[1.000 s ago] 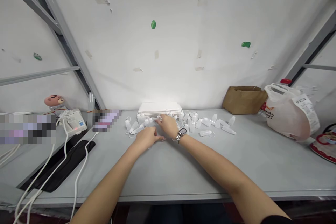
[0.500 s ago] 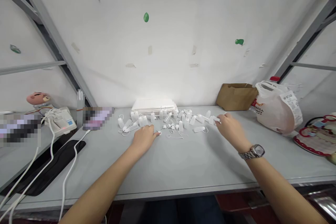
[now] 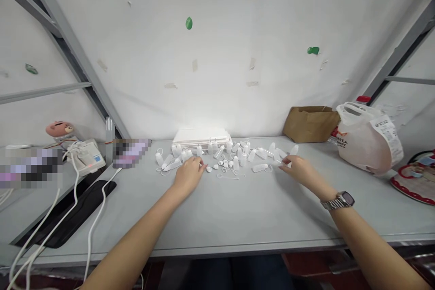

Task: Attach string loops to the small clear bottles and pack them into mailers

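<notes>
Lying between the hands (image 3: 187, 175) are white caps (image 3: 220, 162) and translucent bottles (image 3: 260, 168).

From here I see a grey surface (image 3: 238, 217) running below the left hand (image 3: 190, 175) and the right hand (image 3: 302, 171), its long front edge on their near side. Between and beyond the hands I have small translucent bottles (image 3: 243, 159), some upright and some lying flat. White caps (image 3: 220, 162) lie just right of the left hand. Past the left hand I get a low white stack (image 3: 202, 135). Beyond the right hand I find a brown paper bag (image 3: 307, 126) and, farther right, a white plastic bag (image 3: 365, 142); well left of the left hand lies a blurred-out object (image 3: 132, 153).
</notes>
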Motion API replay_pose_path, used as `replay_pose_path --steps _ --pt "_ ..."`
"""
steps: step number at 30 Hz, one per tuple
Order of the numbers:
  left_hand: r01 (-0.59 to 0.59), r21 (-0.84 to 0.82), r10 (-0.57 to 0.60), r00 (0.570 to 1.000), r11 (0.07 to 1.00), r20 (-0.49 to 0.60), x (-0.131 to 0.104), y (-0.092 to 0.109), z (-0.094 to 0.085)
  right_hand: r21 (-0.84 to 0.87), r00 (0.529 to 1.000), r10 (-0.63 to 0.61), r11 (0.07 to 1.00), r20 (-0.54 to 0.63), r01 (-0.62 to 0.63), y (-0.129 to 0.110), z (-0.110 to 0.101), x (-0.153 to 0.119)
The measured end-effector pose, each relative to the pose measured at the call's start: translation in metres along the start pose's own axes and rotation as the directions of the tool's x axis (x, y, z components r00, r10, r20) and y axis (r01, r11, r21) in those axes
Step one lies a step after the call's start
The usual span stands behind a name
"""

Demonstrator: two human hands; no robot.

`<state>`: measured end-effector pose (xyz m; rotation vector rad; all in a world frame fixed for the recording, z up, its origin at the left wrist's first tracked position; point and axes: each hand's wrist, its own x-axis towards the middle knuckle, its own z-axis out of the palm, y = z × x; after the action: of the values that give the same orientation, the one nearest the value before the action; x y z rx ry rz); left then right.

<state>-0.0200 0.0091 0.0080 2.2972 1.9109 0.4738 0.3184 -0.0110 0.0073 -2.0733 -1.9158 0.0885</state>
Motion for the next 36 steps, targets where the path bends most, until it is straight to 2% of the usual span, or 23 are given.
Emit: replay_pose_path --steps 2,3,5,8,11,14,16,20,24,27,29,33,36 --pt "-0.093 -0.053 0.091 0.994 0.994 -0.055 -0.001 0.002 0.003 0.175 1.000 -0.021 0.984 0.022 0.017 -0.021 -0.013 -0.006" --pt "-0.150 -0.076 0.145 0.987 0.986 -0.072 -0.001 0.004 0.005 0.285 0.996 -0.082 0.956 0.026 0.071 -0.033 -0.019 -0.008" --pt "-0.271 -0.111 0.263 0.962 0.956 -0.079 -0.004 0.008 0.009 0.495 0.968 -0.244 0.848 0.050 0.188 -0.058 -0.030 -0.008" --pt "-0.406 -0.123 0.405 0.914 0.905 -0.036 -0.007 0.011 0.018 0.706 0.918 -0.391 0.667 0.060 0.238 -0.093 -0.036 0.001" --pt "-0.443 -0.085 0.444 0.896 0.892 -0.012 -0.007 0.011 0.027 0.874 0.889 -0.456 0.444 0.033 0.196 -0.119 -0.023 0.013" --pt "-0.442 -0.066 0.442 0.897 0.894 -0.012 -0.005 0.010 0.033 0.963 0.920 -0.392 0.256 0.026 0.082 -0.128 0.004 0.019" --pt "-0.429 -0.068 0.429 0.903 0.901 -0.010 -0.003 0.010 0.034 0.983 0.934 -0.351 0.185 0.069 -0.003 -0.128 0.022 0.017" --pt "-0.365 -0.142 0.369 0.930 0.920 0.002 -0.004 0.013 0.032 0.973 0.953 -0.264 0.211 0.149 -0.093 -0.125 0.040 0.008" --pt "-0.321 -0.259 0.334 0.943 0.911 0.007 -0.005 0.013 0.028 0.968 0.982 -0.164 0.245 0.093 -0.051 -0.127 0.040 0.004" --pt "-0.271 -0.347 0.293 0.956 0.898 0.011 -0.006 0.014 0.025 0.970 0.984 -0.154 0.239 0.085 -0.046 -0.131 0.040 0.001" --pt "-0.180 -0.449 0.215 0.976 0.875 0.028 -0.005 0.014 0.023 0.975 0.979 -0.181 0.219 0.088 -0.047 -0.133 0.041 -0.001" --pt "0.084 -0.690 -0.015 0.994 0.719 0.105 -0.002 0.015 0.019 0.986 0.968 -0.230 0.153 0.096 -0.062 -0.135 0.043 -0.005" --pt "0.236 -0.826 -0.092 0.971 0.511 0.220 0.001 0.014 0.016 0.988 0.963 -0.249 0.138 0.104 -0.071 -0.135 0.044 -0.007"
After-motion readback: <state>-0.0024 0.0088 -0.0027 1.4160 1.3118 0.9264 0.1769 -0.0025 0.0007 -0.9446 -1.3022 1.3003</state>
